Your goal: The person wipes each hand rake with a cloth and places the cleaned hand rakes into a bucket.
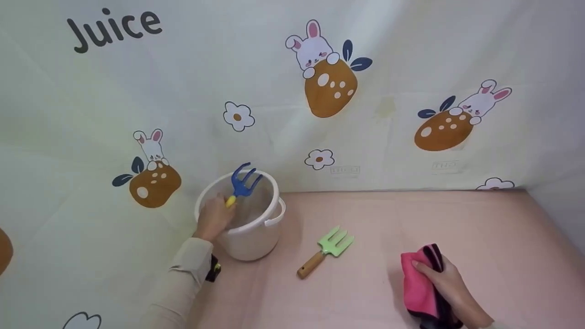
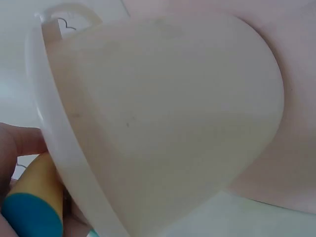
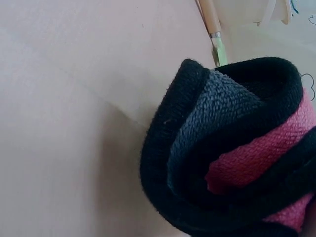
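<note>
My left hand [image 1: 215,215] grips the yellow handle of a blue hand fork [image 1: 244,184] over the mouth of a white bucket [image 1: 250,242], tines pointing up and away. In the left wrist view the handle [image 2: 37,185], with its blue end, lies close to the bucket's rim [image 2: 74,143]. On the right, my right hand [image 1: 450,281] holds a folded pink cloth [image 1: 418,285] with black edging, thumb on its near face. The right wrist view shows the cloth's folds [image 3: 242,163], pink on one side and dark grey on the other.
A green hand fork [image 1: 336,242] with a wooden handle lies on the pink tabletop [image 1: 365,292] between the bucket and the cloth. Behind it rises a pale printed backdrop [image 1: 265,59], which also runs along the left side. The bucket's handle [image 1: 276,214] hangs toward the right.
</note>
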`<action>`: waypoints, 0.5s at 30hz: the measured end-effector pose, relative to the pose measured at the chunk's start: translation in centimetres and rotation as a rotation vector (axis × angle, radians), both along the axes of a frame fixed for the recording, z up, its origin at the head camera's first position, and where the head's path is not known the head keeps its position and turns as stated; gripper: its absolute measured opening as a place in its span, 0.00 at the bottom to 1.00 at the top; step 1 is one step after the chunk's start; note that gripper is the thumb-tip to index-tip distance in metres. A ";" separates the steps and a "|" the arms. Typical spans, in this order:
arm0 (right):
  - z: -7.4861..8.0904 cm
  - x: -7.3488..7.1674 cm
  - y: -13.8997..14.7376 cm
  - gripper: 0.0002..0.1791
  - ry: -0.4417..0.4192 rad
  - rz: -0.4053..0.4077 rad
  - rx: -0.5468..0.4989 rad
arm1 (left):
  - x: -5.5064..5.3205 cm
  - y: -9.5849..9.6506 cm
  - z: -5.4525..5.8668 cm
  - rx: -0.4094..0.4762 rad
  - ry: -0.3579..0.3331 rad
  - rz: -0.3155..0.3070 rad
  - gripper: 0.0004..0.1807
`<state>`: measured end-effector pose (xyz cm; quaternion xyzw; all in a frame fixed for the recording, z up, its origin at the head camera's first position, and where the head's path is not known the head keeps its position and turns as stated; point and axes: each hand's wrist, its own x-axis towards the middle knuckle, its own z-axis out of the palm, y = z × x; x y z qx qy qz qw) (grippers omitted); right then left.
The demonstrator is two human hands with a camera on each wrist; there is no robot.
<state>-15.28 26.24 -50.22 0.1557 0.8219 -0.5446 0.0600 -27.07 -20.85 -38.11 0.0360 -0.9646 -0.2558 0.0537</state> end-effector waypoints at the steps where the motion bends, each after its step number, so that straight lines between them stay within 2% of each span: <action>1: 0.0 0.0 0.1 0.37 0.003 0.002 0.002 | 0.0 -0.2 0.0 0.003 -0.009 -0.001 0.15; 5: -0.1 0.1 0.1 0.37 -0.001 -0.001 -0.003 | 0.1 -0.5 -0.1 -0.006 -0.030 -0.010 0.10; 11: -0.2 0.0 0.1 0.38 -0.012 0.000 -0.008 | -0.6 -0.3 -0.2 -0.150 -0.064 -0.039 0.21; 15: -0.4 0.0 -0.1 0.38 -0.011 0.000 -0.004 | -1.2 -0.1 -0.4 -0.229 -0.091 -0.077 0.23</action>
